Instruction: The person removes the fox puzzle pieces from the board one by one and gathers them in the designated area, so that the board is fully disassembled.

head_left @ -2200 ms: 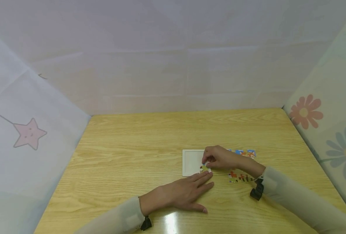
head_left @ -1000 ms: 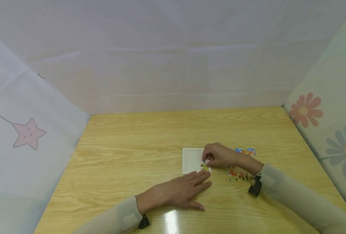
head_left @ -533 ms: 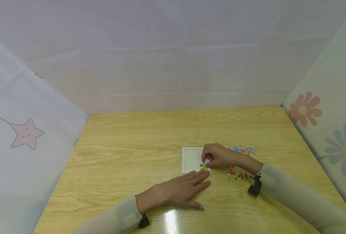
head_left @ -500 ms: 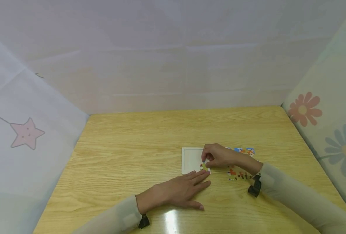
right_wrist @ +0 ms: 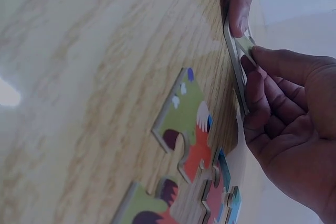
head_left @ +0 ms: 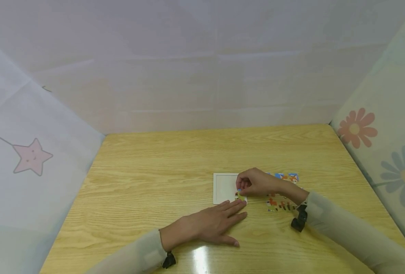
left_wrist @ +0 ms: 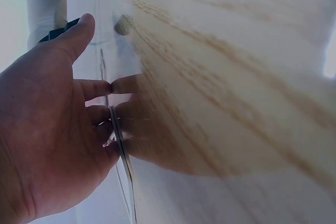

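A small green jigsaw puzzle piece (head_left: 240, 196) sits in the lower right corner of a white puzzle tray (head_left: 224, 189). My right hand (head_left: 259, 183) pinches its upper part between thumb and fingers, and the right wrist view shows the piece (right_wrist: 244, 46) tilted up at the thumb tip. My left hand (head_left: 213, 225) lies flat with fingers spread, fingertips along the tray's near edge and right at the piece's lower side. In the left wrist view the left hand (left_wrist: 58, 124) reaches to the tray's edge, its fingers partly hidden behind it.
Loose puzzle pieces (head_left: 272, 204) with orange, green and brown print lie on the wooden table (head_left: 147, 167) under and beside the right forearm. Farther back are blue and orange pieces (head_left: 293, 177). Printed cloth walls (head_left: 195, 91) enclose the table at the back and sides.
Both hands keep nearly the same place. The puzzle piece has shifted slightly under the right fingertips, at the tray's lower right corner.
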A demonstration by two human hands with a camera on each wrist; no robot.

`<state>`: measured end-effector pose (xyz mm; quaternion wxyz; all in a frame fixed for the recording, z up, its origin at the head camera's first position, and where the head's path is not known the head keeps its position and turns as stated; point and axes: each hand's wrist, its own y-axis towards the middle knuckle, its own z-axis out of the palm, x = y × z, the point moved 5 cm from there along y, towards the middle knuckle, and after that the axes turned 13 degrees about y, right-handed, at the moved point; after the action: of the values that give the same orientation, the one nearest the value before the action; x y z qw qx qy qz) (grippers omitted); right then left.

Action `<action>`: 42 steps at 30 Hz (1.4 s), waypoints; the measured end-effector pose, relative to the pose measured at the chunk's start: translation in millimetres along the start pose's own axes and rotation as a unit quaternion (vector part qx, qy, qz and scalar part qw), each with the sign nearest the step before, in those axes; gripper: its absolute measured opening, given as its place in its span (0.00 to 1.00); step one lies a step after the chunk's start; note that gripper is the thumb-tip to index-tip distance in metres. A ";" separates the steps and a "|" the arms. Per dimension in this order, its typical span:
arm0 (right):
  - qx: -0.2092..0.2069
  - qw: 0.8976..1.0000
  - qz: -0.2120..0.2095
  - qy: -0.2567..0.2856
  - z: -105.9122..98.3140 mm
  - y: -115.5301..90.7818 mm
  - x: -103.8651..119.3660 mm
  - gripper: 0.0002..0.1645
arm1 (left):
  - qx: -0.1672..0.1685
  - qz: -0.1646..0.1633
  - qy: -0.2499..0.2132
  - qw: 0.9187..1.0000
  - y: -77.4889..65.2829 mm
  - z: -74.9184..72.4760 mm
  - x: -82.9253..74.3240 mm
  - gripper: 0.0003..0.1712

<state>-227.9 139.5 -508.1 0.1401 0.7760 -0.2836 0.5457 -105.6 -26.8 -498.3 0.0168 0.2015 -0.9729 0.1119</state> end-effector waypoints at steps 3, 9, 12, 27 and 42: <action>0.000 1.000 -0.002 0.011 -0.4 -1.0 -1.5 0.03 | 0.000 -0.001 0.004 1.000 0.1 -0.1 -0.1 0.49; -0.008 1.000 -0.006 0.017 -4.8 -4.6 -0.2 0.03 | 0.002 -0.004 0.005 1.000 -0.1 -1.1 -0.8 0.49; -0.014 1.000 -0.008 0.021 -9.4 -7.5 0.3 0.05 | 0.005 -0.005 0.001 1.000 0.4 -0.9 -0.9 0.49; -0.038 0.999 0.003 0.030 -31.1 -40.1 -2.1 0.06 | 0.011 -0.009 0.000 1.000 0.2 -2.2 1.4 0.49; -0.016 0.998 0.014 0.060 -47.4 -92.8 -10.4 0.06 | 0.005 -0.007 0.002 1.000 0.3 -2.7 0.5 0.49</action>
<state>-211.8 241.7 -491.9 0.1617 0.7355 -0.2941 0.5886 -106.2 -26.1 -495.7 0.0184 0.2081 -0.9709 0.1172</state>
